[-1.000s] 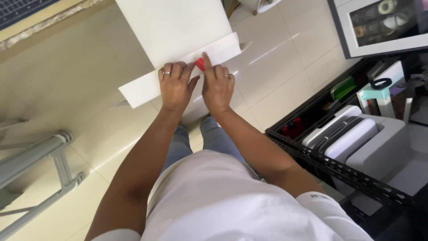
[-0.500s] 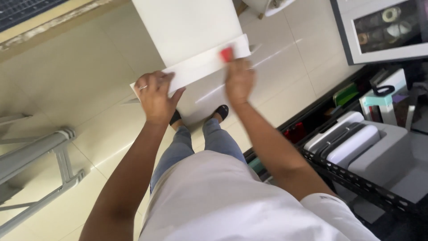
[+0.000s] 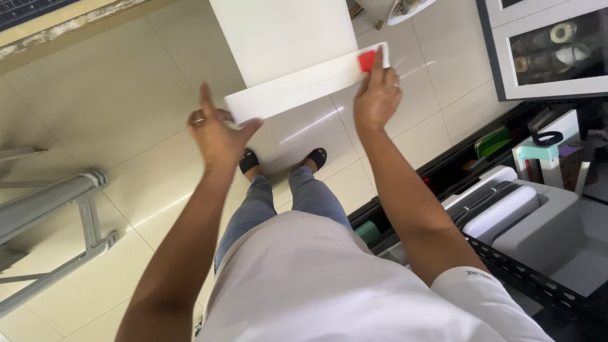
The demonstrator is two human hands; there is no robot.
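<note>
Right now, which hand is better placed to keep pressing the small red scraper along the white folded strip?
Right. The right hand already presses the small red scraper on the white folded strip's end; the left hand only steadies the other end.
</note>
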